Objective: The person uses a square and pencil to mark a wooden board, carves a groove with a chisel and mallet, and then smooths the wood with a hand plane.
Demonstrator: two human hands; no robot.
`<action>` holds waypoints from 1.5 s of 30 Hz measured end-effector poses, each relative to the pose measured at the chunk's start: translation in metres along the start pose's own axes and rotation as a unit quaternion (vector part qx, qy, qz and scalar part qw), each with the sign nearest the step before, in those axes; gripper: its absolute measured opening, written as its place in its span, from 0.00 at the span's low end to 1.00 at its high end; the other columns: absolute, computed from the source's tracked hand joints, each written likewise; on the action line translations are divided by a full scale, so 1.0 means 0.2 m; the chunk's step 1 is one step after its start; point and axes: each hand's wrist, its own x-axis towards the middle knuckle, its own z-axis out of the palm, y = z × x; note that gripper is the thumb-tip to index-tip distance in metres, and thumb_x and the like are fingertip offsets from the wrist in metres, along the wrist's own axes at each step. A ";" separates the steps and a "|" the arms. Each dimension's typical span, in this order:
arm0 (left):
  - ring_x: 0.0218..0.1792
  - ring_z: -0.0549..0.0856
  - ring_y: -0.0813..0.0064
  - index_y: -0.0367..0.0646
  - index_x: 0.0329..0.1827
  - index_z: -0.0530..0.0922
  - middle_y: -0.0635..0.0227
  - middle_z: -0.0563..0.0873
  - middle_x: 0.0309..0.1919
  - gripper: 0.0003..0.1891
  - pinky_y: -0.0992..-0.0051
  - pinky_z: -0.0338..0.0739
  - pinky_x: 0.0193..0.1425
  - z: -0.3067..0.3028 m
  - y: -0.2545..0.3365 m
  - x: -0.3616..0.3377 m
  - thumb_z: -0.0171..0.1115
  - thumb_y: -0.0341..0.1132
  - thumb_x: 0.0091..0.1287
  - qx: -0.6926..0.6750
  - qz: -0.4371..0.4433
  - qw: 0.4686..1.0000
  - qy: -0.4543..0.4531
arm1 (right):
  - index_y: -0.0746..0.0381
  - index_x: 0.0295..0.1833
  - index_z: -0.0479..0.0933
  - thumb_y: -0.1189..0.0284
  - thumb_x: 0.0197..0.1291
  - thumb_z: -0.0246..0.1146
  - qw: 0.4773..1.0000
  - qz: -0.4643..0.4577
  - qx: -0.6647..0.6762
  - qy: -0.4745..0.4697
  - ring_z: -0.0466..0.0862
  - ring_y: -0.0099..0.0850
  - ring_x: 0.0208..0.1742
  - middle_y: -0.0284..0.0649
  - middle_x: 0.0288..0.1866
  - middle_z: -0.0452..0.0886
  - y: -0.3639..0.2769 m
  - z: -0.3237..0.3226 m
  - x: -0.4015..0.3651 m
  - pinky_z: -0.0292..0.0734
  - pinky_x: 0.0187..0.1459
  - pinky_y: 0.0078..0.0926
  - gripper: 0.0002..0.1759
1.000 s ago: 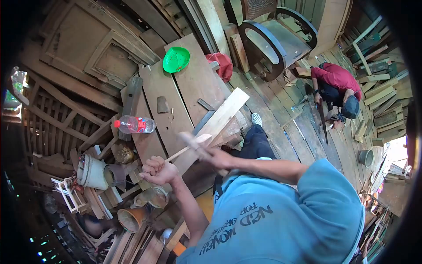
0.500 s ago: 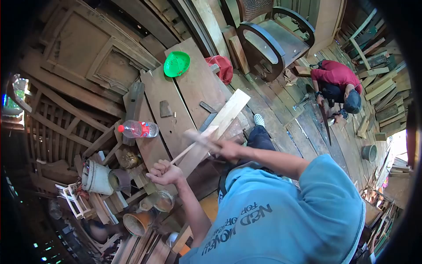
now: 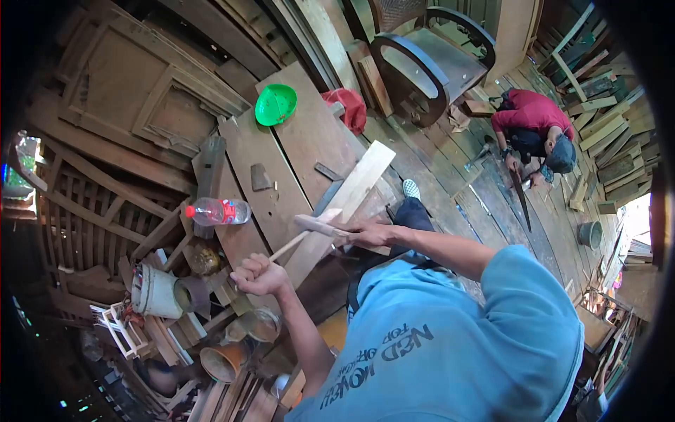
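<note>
My left hand (image 3: 259, 274) is closed in a fist around the thin end of a wooden stick (image 3: 288, 245), which slants up and right over a pale plank (image 3: 369, 172). In my right hand (image 3: 369, 235) is a flat, pale, bar-like tool (image 3: 318, 225); it lies across the stick near its far end, and its exact kind I cannot tell. The plank rests at a slant on the wooden workbench (image 3: 295, 155). Beside it lies a dark try square (image 3: 329, 171), partly covered by the plank.
On the bench are a green tray (image 3: 275, 104), a water bottle (image 3: 219, 211) and a flat scrap (image 3: 260, 177). Buckets (image 3: 156, 290) and offcuts crowd the left side. To the right, a person in red (image 3: 536, 119) crouches with a handsaw (image 3: 520, 197) near an armchair (image 3: 450, 63).
My right hand has shifted slightly up with the flat tool, which was blurred and now shows clearly across the stick. The view has tilted a little; my left hand keeps its grip.
</note>
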 end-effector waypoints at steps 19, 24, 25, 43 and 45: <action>0.13 0.46 0.85 0.54 0.17 0.47 0.79 0.49 0.10 0.22 0.80 0.39 0.17 0.07 -0.01 0.00 0.42 0.42 0.70 0.004 -0.001 1.000 -0.025 | 0.52 0.74 0.54 0.63 0.64 0.56 0.994 -0.074 -0.054 0.055 0.75 0.27 0.53 0.39 0.55 0.77 0.15 0.12 0.10 0.68 0.55 0.24 0.34; 0.12 0.46 0.83 0.53 0.15 0.47 0.78 0.50 0.09 0.23 0.79 0.42 0.16 -0.02 0.00 0.03 0.44 0.42 0.69 -0.057 -0.048 0.991 -0.113 | 0.52 0.74 0.53 0.62 0.64 0.55 0.990 0.085 -0.072 0.083 0.76 0.26 0.51 0.39 0.51 0.77 0.04 -0.13 0.05 0.70 0.54 0.26 0.34; 0.11 0.46 0.82 0.52 0.14 0.48 0.77 0.51 0.08 0.23 0.78 0.43 0.15 -0.02 0.00 0.02 0.44 0.40 0.67 -0.078 -0.074 0.984 -0.140 | 0.54 0.73 0.55 0.61 0.63 0.55 0.993 0.061 -0.059 0.083 0.73 0.32 0.58 0.43 0.59 0.73 0.00 -0.11 0.04 0.66 0.60 0.28 0.34; 0.06 0.53 0.81 0.44 0.08 0.53 0.75 0.57 0.05 0.23 0.79 0.49 0.11 0.19 0.10 0.03 0.52 0.36 0.58 -0.079 -0.120 0.867 -0.478 | 0.55 0.73 0.55 0.63 0.65 0.54 0.994 0.090 -0.054 0.007 0.67 0.32 0.66 0.44 0.69 0.65 -0.22 -0.13 -0.12 0.60 0.65 0.28 0.32; 0.06 0.53 0.81 0.44 0.07 0.55 0.75 0.57 0.05 0.22 0.79 0.48 0.11 0.22 0.09 0.02 0.51 0.36 0.57 -0.063 -0.109 0.878 -0.461 | 0.54 0.73 0.55 0.63 0.65 0.54 0.998 0.060 -0.026 0.015 0.67 0.31 0.66 0.45 0.68 0.66 -0.15 -0.10 -0.09 0.61 0.64 0.28 0.32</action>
